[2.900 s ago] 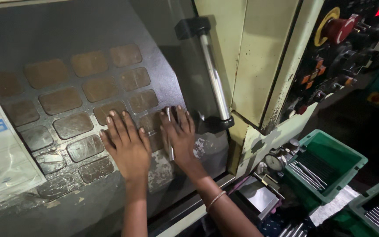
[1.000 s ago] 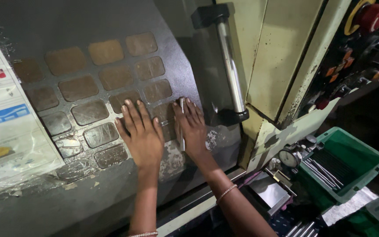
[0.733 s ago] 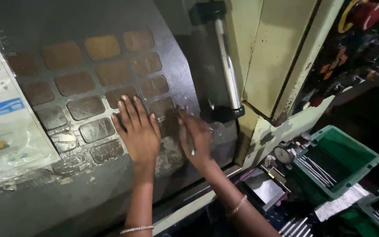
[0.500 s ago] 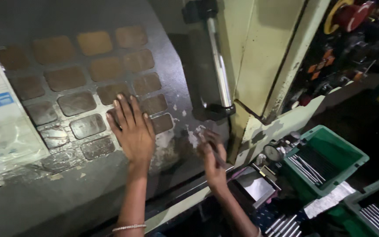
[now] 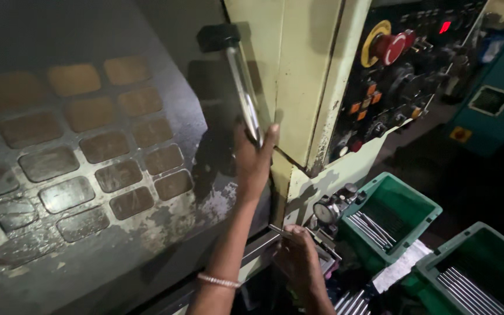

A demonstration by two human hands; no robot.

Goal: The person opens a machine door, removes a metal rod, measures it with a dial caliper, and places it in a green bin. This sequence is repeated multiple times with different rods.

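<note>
My left hand (image 5: 254, 158) is closed around the lower end of the shiny metal door handle (image 5: 241, 84), a vertical bar with a black top knob, on the dark machine door (image 5: 88, 146). Lower down, my right hand (image 5: 300, 261) sits by the machine's front ledge, fingers curled on a thin metal rod (image 5: 279, 231) that sticks out to the upper left. A bracelet shows on my left wrist.
The door has a window of worn rounded panes. A cream post (image 5: 298, 76) and a control panel with a red mushroom button (image 5: 389, 46) stand to the right. A dial gauge (image 5: 325, 212) sits beside two green bins (image 5: 422, 205) (image 5: 500, 245) holding thin metal rods.
My left hand left the flat of the door and took hold of the handle. My right hand dropped from the door to the ledge below, with the rod in it.
</note>
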